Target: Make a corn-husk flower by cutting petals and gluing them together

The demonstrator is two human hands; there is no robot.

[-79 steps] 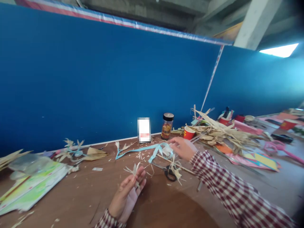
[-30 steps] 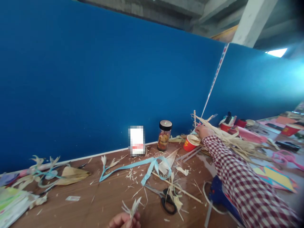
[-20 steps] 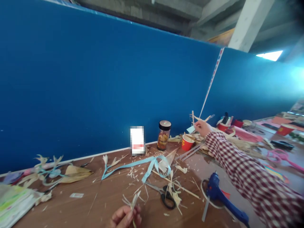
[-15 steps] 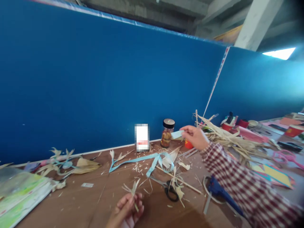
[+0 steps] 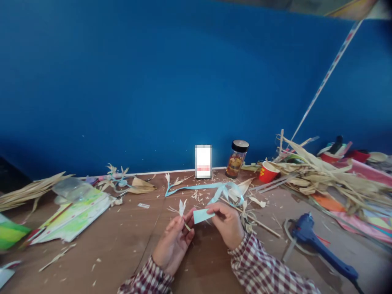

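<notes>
Near the middle of the table, my left hand (image 5: 174,245) pinches a small flower of pale dried husk (image 5: 181,209), its petals up and its short stem slanting down between the fingers. Just to the right, my right hand (image 5: 228,224) holds a light blue strip of paper or ribbon (image 5: 202,215) by its right end. The strip's left end is close to the fingers of my left hand; whether they touch is hard to tell. Behind the hands lies a light blue ribbon (image 5: 196,186), looped at its right end.
A blue glue gun (image 5: 318,241) lies at the right. Behind stand a dark-lidded jar (image 5: 235,160) and a red paper cup (image 5: 268,173). Dried husks (image 5: 306,163) pile up at the back right. A painted green-and-white sheet (image 5: 76,218) and more husks (image 5: 30,190) lie left.
My right hand has come from beside the jar to my left hand, bringing the light blue strip. My left hand still holds the husk flower. The view has shifted left and down.
</notes>
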